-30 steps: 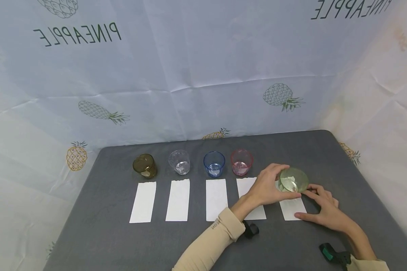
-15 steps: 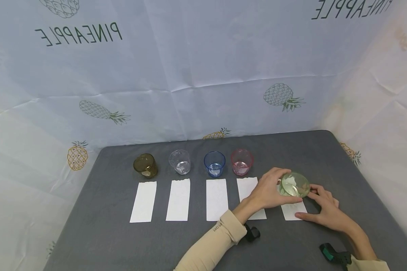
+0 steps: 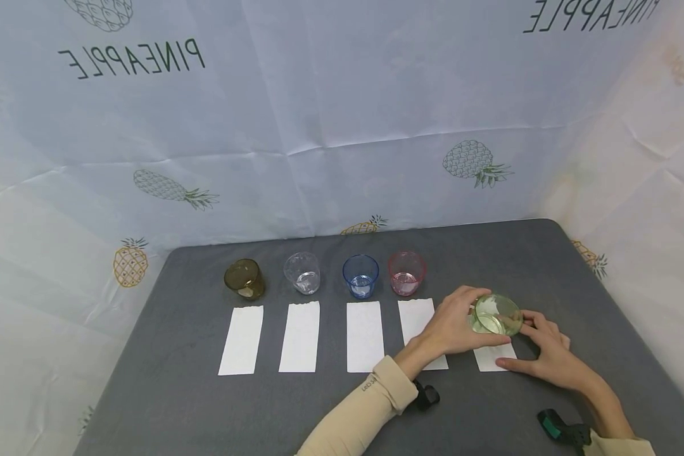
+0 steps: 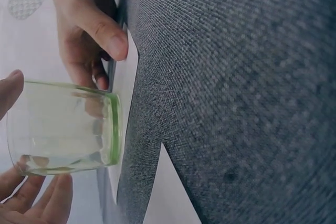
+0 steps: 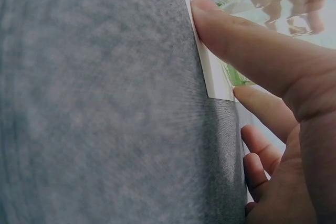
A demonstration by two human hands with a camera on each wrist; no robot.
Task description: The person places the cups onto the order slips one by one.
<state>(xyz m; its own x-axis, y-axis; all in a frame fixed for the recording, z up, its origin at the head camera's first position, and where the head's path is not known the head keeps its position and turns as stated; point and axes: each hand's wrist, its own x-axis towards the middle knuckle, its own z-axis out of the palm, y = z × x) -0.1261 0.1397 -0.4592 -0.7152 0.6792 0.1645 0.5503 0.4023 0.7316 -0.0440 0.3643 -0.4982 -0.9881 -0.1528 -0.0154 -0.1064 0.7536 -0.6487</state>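
My left hand (image 3: 453, 324) grips a pale green drinking glass (image 3: 497, 315) near its rim, thumb on the near side and fingers on the far side. In the left wrist view the base of the glass (image 4: 63, 129) is over the white paper strip (image 4: 126, 85) at the far right of the row; whether it touches the paper is hard to tell. My right hand (image 3: 547, 354) lies on the right of this strip. Its thumb rests on the paper (image 5: 212, 74) in the right wrist view, and its index fingertip is by the paper's corner, close to the glass.
Behind the other paper strips (image 3: 365, 335) stand a brown glass (image 3: 244, 278), a clear glass (image 3: 303, 273), a blue glass (image 3: 360, 277) and a pink glass (image 3: 406, 273). The grey table (image 3: 177, 386) meets a pineapple-print curtain (image 3: 319, 95) at the back.
My left hand has lowered the green glass and brought it slightly nearer and to the right, over the paper. The right hand has stayed in place.
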